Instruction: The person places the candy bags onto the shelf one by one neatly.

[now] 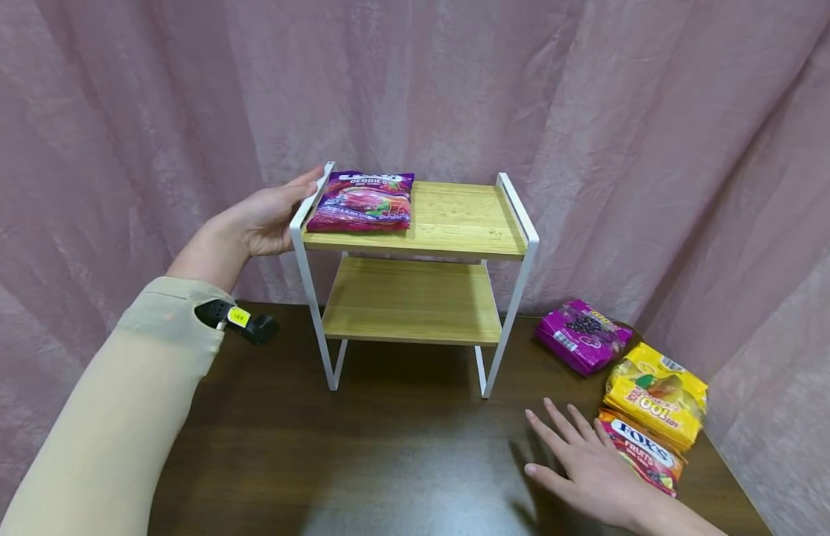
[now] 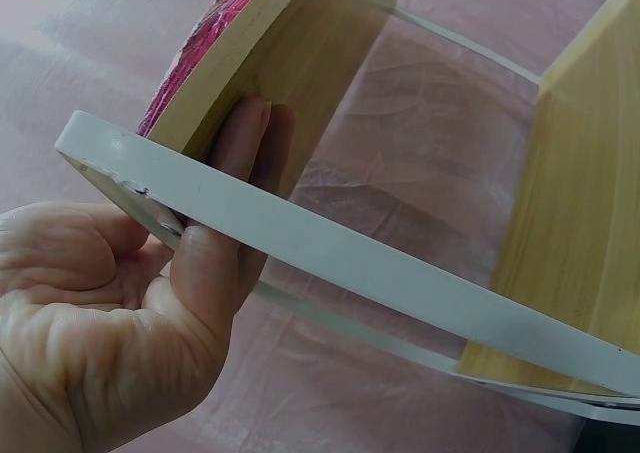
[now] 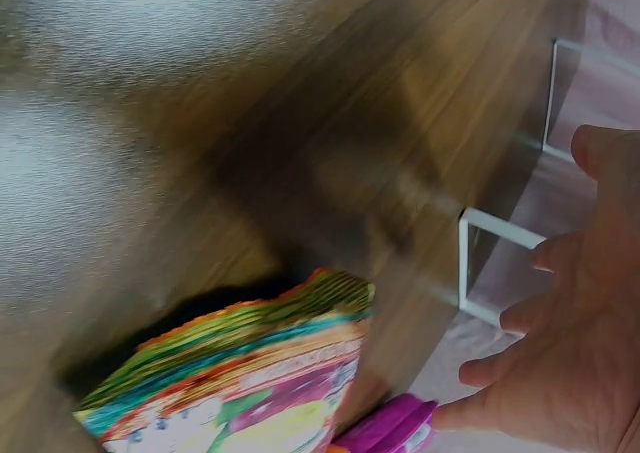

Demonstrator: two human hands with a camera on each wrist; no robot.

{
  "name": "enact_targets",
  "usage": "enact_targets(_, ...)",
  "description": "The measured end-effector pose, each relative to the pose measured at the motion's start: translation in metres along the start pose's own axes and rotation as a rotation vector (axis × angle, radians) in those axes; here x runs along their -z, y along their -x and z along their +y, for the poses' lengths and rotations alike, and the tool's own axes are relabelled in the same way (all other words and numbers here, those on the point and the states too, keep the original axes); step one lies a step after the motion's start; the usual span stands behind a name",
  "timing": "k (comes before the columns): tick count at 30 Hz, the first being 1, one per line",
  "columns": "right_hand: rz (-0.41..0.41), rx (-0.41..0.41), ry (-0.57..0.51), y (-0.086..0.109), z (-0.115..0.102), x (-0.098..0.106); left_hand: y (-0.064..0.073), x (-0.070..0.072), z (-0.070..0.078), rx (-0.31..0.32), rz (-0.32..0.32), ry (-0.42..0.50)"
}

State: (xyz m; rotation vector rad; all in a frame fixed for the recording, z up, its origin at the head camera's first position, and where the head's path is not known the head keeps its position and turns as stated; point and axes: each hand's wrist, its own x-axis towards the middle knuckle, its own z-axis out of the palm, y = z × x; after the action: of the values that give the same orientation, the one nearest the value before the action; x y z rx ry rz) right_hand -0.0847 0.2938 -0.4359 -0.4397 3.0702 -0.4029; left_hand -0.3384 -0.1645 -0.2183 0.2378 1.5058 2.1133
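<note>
A small two-tier shelf [image 1: 468, 216] with light wood boards and a white metal frame stands on the table. At its upper left corner my left hand [image 1: 270, 219] grips the frame; in the left wrist view its fingers [image 2: 243, 138] reach past the white bar to the underside of the top board. A purple-pink Fox's Berries candy bag [image 1: 364, 202] lies on that board's left half. My right hand [image 1: 589, 469], fingers spread and holding nothing, hovers over the table beside an orange-red Fox's Fruits candy bag [image 1: 645, 450].
Behind the Fruits bag lies a yellow candy bag [image 1: 659, 391], overlapping it. Farther back is a purple candy bag with a grape picture [image 1: 582, 336]. Pink curtains [image 1: 415, 89] hang behind and beside the dark wood table [image 1: 388, 447].
</note>
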Motion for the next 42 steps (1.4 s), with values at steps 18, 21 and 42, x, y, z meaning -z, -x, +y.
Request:
enact_targets(18,-0.086,-0.253,0.066,0.032,0.066,-0.001,-0.002,-0.002,-0.003,0.004,-0.004,-0.018)
enact_targets(21,-0.112,-0.292,0.074,0.036,0.077,-0.001,-0.001,-0.002,-0.003,0.005,0.001,-0.018)
enact_targets(42,-0.192,-0.29,0.054,0.049,0.104,-0.011,0.002,-0.003,-0.002,0.008,0.017,-0.021)
